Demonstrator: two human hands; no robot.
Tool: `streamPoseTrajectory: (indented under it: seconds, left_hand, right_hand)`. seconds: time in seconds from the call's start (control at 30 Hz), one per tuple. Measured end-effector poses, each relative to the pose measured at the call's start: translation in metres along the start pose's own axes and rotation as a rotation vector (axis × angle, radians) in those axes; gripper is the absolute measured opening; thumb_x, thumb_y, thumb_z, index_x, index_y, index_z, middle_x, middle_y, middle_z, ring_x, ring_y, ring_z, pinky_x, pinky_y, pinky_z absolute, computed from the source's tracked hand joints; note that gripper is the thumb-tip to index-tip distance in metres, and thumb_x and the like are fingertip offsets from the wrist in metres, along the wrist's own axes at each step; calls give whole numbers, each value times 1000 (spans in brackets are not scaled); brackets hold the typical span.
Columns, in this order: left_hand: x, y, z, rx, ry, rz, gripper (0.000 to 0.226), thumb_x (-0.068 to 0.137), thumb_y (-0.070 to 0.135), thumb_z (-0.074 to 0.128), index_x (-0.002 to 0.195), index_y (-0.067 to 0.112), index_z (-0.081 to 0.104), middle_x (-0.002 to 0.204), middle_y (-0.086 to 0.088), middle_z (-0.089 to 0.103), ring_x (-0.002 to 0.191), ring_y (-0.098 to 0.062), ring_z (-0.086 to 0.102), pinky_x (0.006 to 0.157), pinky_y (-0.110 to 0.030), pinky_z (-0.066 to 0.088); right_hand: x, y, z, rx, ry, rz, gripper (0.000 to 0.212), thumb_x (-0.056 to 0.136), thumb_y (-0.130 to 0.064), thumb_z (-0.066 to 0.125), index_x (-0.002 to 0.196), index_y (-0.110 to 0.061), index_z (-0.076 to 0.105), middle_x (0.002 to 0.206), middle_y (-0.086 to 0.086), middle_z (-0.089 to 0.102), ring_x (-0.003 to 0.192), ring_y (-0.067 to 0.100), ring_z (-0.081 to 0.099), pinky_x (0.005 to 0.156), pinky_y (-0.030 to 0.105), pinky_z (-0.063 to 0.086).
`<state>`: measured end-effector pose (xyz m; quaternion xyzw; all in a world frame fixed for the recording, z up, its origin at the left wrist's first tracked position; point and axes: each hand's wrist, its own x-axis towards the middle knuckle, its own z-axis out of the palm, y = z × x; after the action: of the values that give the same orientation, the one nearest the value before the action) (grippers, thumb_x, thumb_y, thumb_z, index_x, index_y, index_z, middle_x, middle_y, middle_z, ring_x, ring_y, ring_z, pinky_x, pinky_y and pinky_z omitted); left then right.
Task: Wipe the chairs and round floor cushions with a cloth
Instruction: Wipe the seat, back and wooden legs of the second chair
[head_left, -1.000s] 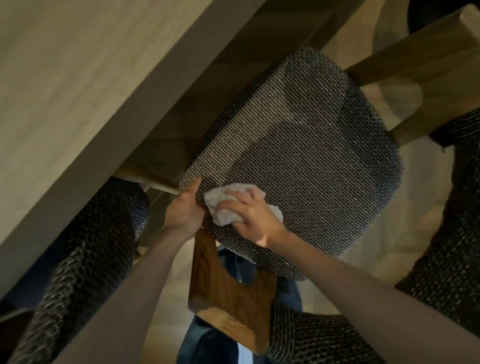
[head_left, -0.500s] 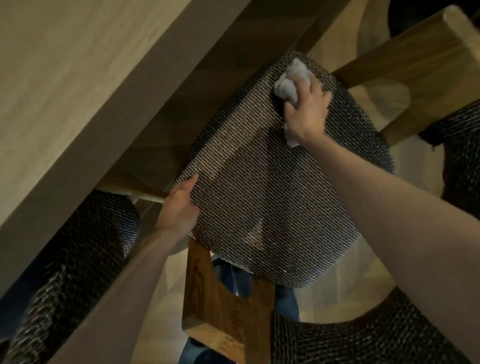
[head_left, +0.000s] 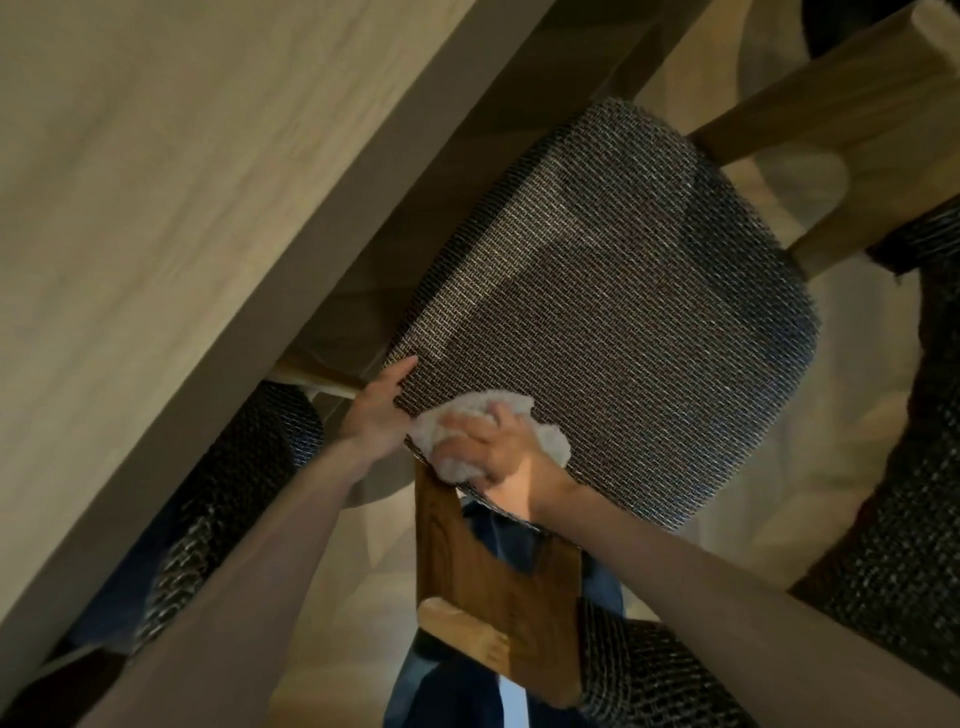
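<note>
Cloth (head_left: 501, 409) under right hand (head_left: 496, 454) on chair seat (head_left: 623, 312)

Pale floor (head_left: 852, 426) carries 1 woven-seated wooden chair (head_left: 623, 322).

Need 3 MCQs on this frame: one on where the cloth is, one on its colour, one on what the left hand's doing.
1. Where on the seat is the cloth?
A) near corner, beside the left hand
B) far edge
C) centre
2. Cloth colour?
A) blue
B) white
C) red
3. The left hand:
A) hangs free
B) holds the cloth
C) holds the seat's edge
Key: 1A, the right hand grips it at the near corner; 2B, it shows white against the dark weave; 3C, its thumb lies along the seat's rim.
</note>
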<state>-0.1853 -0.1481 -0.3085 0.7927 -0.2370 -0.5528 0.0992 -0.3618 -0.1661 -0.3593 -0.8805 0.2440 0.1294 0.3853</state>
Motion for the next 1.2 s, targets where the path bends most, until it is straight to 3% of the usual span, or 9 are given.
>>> streamPoseTrajectory:
  seconds: [0.1,0.2,0.3,0.4,0.5,0.7,0.8,0.97,1.2]
  left_hand:
    - [0,3,-1,7,-18,5,66,93,-13,38,145,28,36,152,-2,33,137,-20,34,109,-33,35]
    - [-1,7,5,57,-6,32,65,92,-13,36,143,28,38,154,-3,29,140,-22,30,114,-43,32]
    - [-3,11,18,265,61,99,61,93,-4,39,146,26,35,156,-6,22,143,-24,22,117,-44,23]
    - [-4,14,32,398,96,154,59,96,4,40,149,27,29,154,-15,21,140,-30,25,116,-43,26]
    - [-1,19,42,497,101,124,58,98,11,40,149,34,25,153,-20,16,132,-36,36,111,-41,34]
    - [9,23,42,541,78,92,56,97,13,42,146,39,30,147,-17,24,113,-32,49,101,-35,41]
    - [7,19,36,550,84,142,58,95,7,43,145,35,34,144,-12,29,120,-31,46,106,-37,38]
    - [-3,7,25,609,85,202,70,91,-5,48,148,31,30,156,-12,17,141,-31,26,111,-37,30]
    - [-6,7,26,641,29,194,72,92,-4,48,150,32,24,160,-11,3,145,-32,17,109,-35,32]
  right_hand:
    - [-11,-1,-1,18,-37,-68,40,87,-13,58,125,-25,61,145,0,45,122,34,39,92,42,35]
    - [-16,5,-26,293,-41,-105,28,85,-2,57,106,-14,70,123,-1,64,112,17,54,96,31,38]
    - [-20,34,-75,524,286,-28,32,84,12,50,93,-9,72,118,-1,67,104,-1,62,90,14,47]
    - [-21,80,-117,310,595,225,35,86,-1,45,111,-13,67,124,6,60,106,24,58,90,32,42]
    - [-10,122,-145,57,669,496,46,86,-11,45,129,-26,53,142,4,42,115,33,38,84,27,21]
    - [22,136,-137,143,593,708,62,86,-2,44,138,-35,39,157,0,16,124,38,27,106,48,27]
    - [13,102,-97,197,507,554,63,85,2,40,139,-30,39,153,2,20,121,33,28,102,51,36]
    - [-32,11,3,229,215,300,59,82,2,47,132,-29,50,146,1,35,126,33,28,104,51,32]
    - [-54,-8,19,228,-24,100,51,86,-6,52,135,-23,50,151,-7,34,125,26,26,103,42,26]
